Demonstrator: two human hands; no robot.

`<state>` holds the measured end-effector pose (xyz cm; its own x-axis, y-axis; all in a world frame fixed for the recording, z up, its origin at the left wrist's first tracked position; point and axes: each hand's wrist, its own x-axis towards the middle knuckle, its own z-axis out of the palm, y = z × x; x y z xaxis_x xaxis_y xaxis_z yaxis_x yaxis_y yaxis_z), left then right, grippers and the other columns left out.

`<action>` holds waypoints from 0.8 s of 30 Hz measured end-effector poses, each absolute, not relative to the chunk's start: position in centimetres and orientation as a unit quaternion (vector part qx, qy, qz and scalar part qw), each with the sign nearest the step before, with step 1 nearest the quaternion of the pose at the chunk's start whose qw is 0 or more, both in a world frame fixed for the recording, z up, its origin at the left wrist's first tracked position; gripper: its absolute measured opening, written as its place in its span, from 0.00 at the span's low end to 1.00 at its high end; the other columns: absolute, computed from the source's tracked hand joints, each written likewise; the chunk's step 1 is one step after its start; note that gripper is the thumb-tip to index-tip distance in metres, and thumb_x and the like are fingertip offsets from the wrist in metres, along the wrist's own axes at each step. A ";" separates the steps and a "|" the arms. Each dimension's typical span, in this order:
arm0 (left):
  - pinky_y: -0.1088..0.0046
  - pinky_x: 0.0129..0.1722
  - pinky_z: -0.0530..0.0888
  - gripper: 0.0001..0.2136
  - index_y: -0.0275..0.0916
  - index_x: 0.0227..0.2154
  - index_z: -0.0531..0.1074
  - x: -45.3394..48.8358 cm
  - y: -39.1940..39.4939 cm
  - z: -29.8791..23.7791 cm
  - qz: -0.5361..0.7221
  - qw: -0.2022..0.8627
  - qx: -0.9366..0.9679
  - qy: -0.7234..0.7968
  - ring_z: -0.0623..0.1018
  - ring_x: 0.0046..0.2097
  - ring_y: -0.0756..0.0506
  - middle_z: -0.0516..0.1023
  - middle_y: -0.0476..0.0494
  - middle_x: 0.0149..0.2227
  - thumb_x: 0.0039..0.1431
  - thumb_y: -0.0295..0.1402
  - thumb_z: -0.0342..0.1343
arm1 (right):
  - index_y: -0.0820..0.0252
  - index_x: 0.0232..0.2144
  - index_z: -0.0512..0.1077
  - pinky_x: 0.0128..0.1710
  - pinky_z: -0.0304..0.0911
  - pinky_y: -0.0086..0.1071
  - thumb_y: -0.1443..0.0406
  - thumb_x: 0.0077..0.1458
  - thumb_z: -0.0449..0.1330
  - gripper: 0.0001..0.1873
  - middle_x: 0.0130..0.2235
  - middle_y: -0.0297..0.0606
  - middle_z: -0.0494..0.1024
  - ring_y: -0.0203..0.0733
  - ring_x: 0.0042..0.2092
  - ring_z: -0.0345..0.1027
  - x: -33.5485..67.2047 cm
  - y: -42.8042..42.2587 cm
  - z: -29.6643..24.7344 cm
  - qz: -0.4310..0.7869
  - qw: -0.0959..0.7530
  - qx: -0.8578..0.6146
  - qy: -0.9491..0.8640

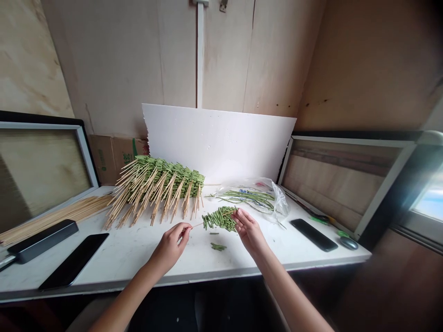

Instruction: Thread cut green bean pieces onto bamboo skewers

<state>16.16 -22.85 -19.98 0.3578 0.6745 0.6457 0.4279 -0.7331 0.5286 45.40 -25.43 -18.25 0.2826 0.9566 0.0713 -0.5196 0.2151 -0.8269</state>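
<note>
My left hand [172,245] pinches the near end of a thin wooden skewer [197,225] between thumb and fingers. Short cut green bean-like pieces [212,219] sit crosswise along the skewer, side by side. At its other end, the fingertips of my right hand [249,230] are closed around a small green piece at the tip; the fingers partly hide it. Beneath and behind lies a heap of cut green pieces [227,224], which blends with those on the skewer. A smaller cluster of pieces [218,247] rests on the table just in front.
A large stack of loaded skewers [162,177] stands back left, beside bare skewers [83,208]. Long green stalks [247,198] lie in a clear plastic bag [279,203]. Phones [74,260] [313,234], a black box [44,240] and a mouse [348,243] occupy the white table [138,251].
</note>
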 end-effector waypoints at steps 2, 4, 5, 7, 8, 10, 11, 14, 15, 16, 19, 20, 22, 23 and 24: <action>0.74 0.35 0.77 0.12 0.40 0.42 0.76 16.2 -22.9 -19.9 0.458 0.135 0.812 0.336 0.79 0.33 0.46 0.80 0.42 0.34 0.72 0.38 0.50 | 0.52 0.42 0.82 0.34 0.72 0.30 0.56 0.41 0.80 0.25 0.44 0.39 0.85 0.48 0.48 0.79 45.3 -25.4 -18.3 0.520 0.716 -0.352 -0.305; 0.73 0.35 0.77 0.12 0.40 0.42 0.76 16.2 -22.9 -19.9 0.460 0.134 0.811 0.335 0.79 0.33 0.46 0.80 0.42 0.34 0.72 0.38 0.50 | 0.52 0.43 0.82 0.34 0.72 0.29 0.55 0.41 0.80 0.25 0.43 0.38 0.85 0.47 0.49 0.79 45.3 -25.4 -18.2 0.524 0.709 -0.351 -0.314; 0.73 0.35 0.77 0.12 0.40 0.42 0.76 16.2 -22.8 -19.9 0.461 0.135 0.811 0.335 0.79 0.33 0.46 0.80 0.42 0.34 0.72 0.38 0.50 | 0.52 0.43 0.82 0.34 0.72 0.29 0.54 0.42 0.80 0.25 0.43 0.39 0.85 0.47 0.49 0.78 45.3 -25.4 -18.1 0.527 0.703 -0.353 -0.321; 0.72 0.36 0.77 0.11 0.40 0.43 0.76 16.1 -22.7 -19.9 0.459 0.136 0.811 0.336 0.79 0.34 0.46 0.80 0.42 0.35 0.72 0.37 0.49 | 0.54 0.41 0.83 0.34 0.71 0.29 0.53 0.43 0.79 0.24 0.43 0.39 0.85 0.47 0.48 0.79 45.5 -25.4 -17.9 0.532 0.689 -0.364 -0.331; 0.72 0.37 0.77 0.11 0.40 0.43 0.76 16.0 -22.6 -20.0 0.457 0.137 0.812 0.337 0.79 0.34 0.46 0.80 0.41 0.36 0.72 0.37 0.49 | 0.55 0.40 0.83 0.35 0.71 0.30 0.52 0.43 0.79 0.23 0.43 0.40 0.85 0.47 0.47 0.79 45.6 -25.4 -17.8 0.533 0.683 -0.370 -0.335; 0.72 0.38 0.77 0.12 0.40 0.44 0.75 15.9 -22.4 -20.1 0.452 0.140 0.813 0.340 0.80 0.35 0.45 0.80 0.41 0.36 0.73 0.37 0.48 | 0.56 0.40 0.82 0.36 0.72 0.31 0.51 0.44 0.78 0.24 0.43 0.42 0.85 0.48 0.47 0.79 45.8 -25.4 -17.9 0.525 0.674 -0.385 -0.349; 0.72 0.38 0.77 0.12 0.40 0.44 0.75 15.8 -22.3 -20.2 0.449 0.141 0.814 0.341 0.80 0.36 0.45 0.80 0.41 0.37 0.73 0.37 0.48 | 0.57 0.39 0.82 0.37 0.72 0.32 0.50 0.45 0.77 0.24 0.43 0.43 0.85 0.49 0.48 0.79 46.0 -25.4 -18.0 0.517 0.669 -0.394 -0.361; 0.71 0.39 0.77 0.11 0.40 0.44 0.74 15.7 -22.0 -20.7 0.437 0.143 0.816 0.349 0.80 0.36 0.45 0.80 0.41 0.37 0.73 0.37 0.47 | 0.58 0.39 0.81 0.43 0.72 0.38 0.48 0.47 0.76 0.24 0.43 0.46 0.86 0.54 0.50 0.78 46.6 -25.6 -19.1 0.494 0.650 -0.413 -0.403; 0.71 0.39 0.77 0.11 0.40 0.43 0.74 15.7 -21.9 -20.9 0.432 0.144 0.818 0.352 0.79 0.37 0.45 0.80 0.41 0.38 0.73 0.37 0.47 | 0.58 0.39 0.81 0.45 0.72 0.40 0.48 0.47 0.76 0.24 0.43 0.46 0.86 0.55 0.52 0.78 46.7 -25.7 -19.7 0.493 0.647 -0.415 -0.407; 0.71 0.39 0.76 0.11 0.40 0.43 0.74 15.7 -21.8 -21.1 0.425 0.146 0.820 0.355 0.79 0.36 0.45 0.80 0.41 0.38 0.73 0.37 0.47 | 0.57 0.39 0.81 0.46 0.72 0.41 0.48 0.46 0.76 0.24 0.43 0.47 0.86 0.56 0.53 0.77 46.8 -25.8 -20.3 0.496 0.648 -0.413 -0.404; 0.71 0.39 0.75 0.11 0.40 0.42 0.73 15.8 -21.7 -21.8 0.404 0.158 0.825 0.363 0.79 0.37 0.45 0.80 0.42 0.38 0.73 0.36 0.46 | 0.55 0.38 0.82 0.45 0.71 0.39 0.51 0.43 0.79 0.23 0.44 0.44 0.85 0.55 0.53 0.76 47.0 -26.1 -21.9 0.501 0.663 -0.416 -0.370; 0.72 0.38 0.74 0.11 0.40 0.42 0.73 15.9 -21.7 -22.0 0.398 0.162 0.826 0.364 0.79 0.37 0.45 0.80 0.42 0.38 0.73 0.36 0.46 | 0.55 0.38 0.83 0.43 0.70 0.36 0.51 0.42 0.79 0.23 0.43 0.42 0.85 0.53 0.51 0.77 47.0 -26.2 -22.3 0.501 0.666 -0.420 -0.360; 0.72 0.38 0.73 0.11 0.40 0.41 0.73 16.0 -21.8 -22.4 0.392 0.170 0.827 0.365 0.79 0.37 0.45 0.80 0.43 0.38 0.73 0.36 0.46 | 0.53 0.37 0.83 0.39 0.69 0.33 0.52 0.42 0.79 0.21 0.40 0.39 0.84 0.47 0.46 0.76 47.1 -26.3 -22.8 0.504 0.669 -0.420 -0.349; 0.72 0.38 0.73 0.11 0.40 0.41 0.73 16.2 -21.8 -22.5 0.391 0.173 0.828 0.364 0.79 0.37 0.45 0.80 0.43 0.38 0.73 0.36 0.47 | 0.53 0.37 0.84 0.37 0.68 0.32 0.52 0.43 0.79 0.20 0.38 0.37 0.83 0.45 0.43 0.75 47.1 -26.3 -22.9 0.507 0.670 -0.415 -0.349; 0.73 0.38 0.73 0.11 0.41 0.41 0.73 16.3 -21.9 -22.7 0.390 0.177 0.828 0.362 0.79 0.37 0.45 0.80 0.43 0.38 0.73 0.36 0.47 | 0.53 0.36 0.84 0.37 0.67 0.31 0.52 0.43 0.78 0.19 0.37 0.36 0.81 0.43 0.41 0.74 47.1 -26.3 -23.0 0.509 0.672 -0.409 -0.351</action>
